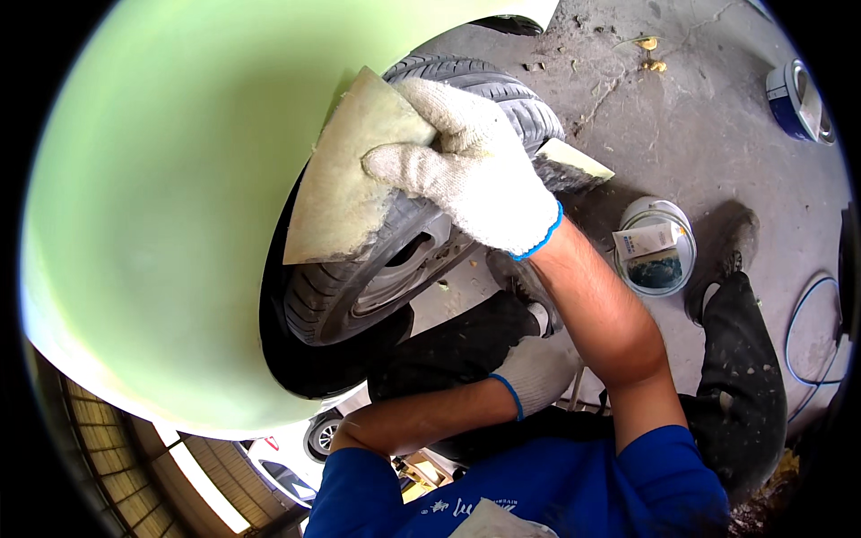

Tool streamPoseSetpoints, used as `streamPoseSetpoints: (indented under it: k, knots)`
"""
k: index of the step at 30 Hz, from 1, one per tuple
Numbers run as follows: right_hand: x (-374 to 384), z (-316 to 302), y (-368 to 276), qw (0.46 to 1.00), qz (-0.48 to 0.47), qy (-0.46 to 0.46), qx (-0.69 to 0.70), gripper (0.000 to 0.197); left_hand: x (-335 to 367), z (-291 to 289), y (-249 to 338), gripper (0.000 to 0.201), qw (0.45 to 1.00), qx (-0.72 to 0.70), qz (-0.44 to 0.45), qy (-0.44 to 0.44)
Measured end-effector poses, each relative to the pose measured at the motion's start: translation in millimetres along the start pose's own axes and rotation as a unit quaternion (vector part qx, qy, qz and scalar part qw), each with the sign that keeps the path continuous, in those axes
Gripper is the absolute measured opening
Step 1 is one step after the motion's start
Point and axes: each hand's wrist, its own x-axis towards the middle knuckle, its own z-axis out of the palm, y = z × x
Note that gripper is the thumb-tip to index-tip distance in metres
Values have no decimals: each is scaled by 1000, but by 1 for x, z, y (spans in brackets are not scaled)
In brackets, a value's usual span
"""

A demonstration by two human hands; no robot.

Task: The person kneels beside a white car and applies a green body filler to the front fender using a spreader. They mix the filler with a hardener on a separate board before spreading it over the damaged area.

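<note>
My right hand (471, 166) wears a white knit glove with a blue cuff. Its thumb and fingers pinch a stiff pale-yellow sheet (345, 179), greyed along the lower edge. The sheet lies along the rim of a pale green car's wheel arch, covering part of the tyre (318, 300). A similar light piece with a dark smudged side (574, 168) shows beyond my wrist; whether it belongs to the same sheet is unclear. My left hand (538, 372), gloved alike, rests low by my black-trousered leg, its fingers mostly hidden.
The pale green body panel (161, 206) fills the left side. A white bucket (659, 278) with a packet on it stands at right on the concrete floor. Further off are a blue-and-white pail (794, 112) and a blue hose (794, 332). A white car (282, 471) stands behind.
</note>
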Motion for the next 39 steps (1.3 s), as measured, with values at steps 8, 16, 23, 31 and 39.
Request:
streamPoseSetpoints:
  k: [8,16,23,31,39]
  knots:
    - [1,4,1,999,-33,4,3,30,1,5,4,11,998,-48,-35,-17]
    - [-1,6,5,997,-65,7,-36,33,2,6,5,11,999,-32,-10,29]
    - [-1,3,3,996,-63,-25,-54,30,6,10,4,16,1000,-16,-15,-5]
    - [-7,10,10,989,-84,-35,-113,27,17,11,8,13,997,9,-17,-72]
    - [-31,42,6,946,-176,-53,-266,12,17,45,0,35,992,-122,-18,29]
